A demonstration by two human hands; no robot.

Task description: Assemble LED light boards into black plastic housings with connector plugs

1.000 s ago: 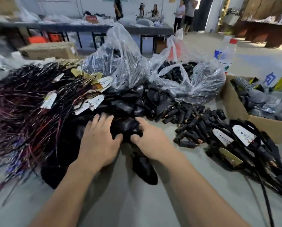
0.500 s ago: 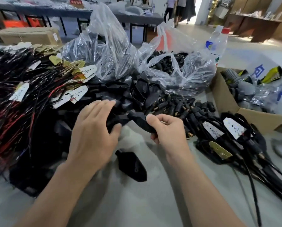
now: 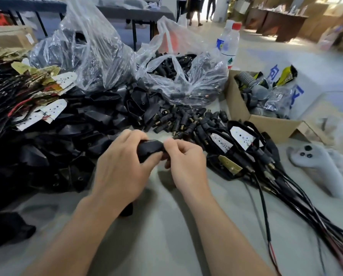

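Black plastic housing: one piece is held above the grey table, in front of the loose heap of housings.

Head view:
- The left hand grips the housing's left part, fingers curled over its top.
- The right hand pinches the housing's right end; the two hands are close together.
- Wired LED light boards lie stacked at far left, on top of the housing heap.
- Loose connector plugs lie behind the hands, just in front of a clear bag holding more plugs.
- A second clear bag stands to its left (contents dark, not identifiable).
- Boards seated in housings, cables attached, lie at right beside a cardboard box.
- A grey handheld controller rests at far right.
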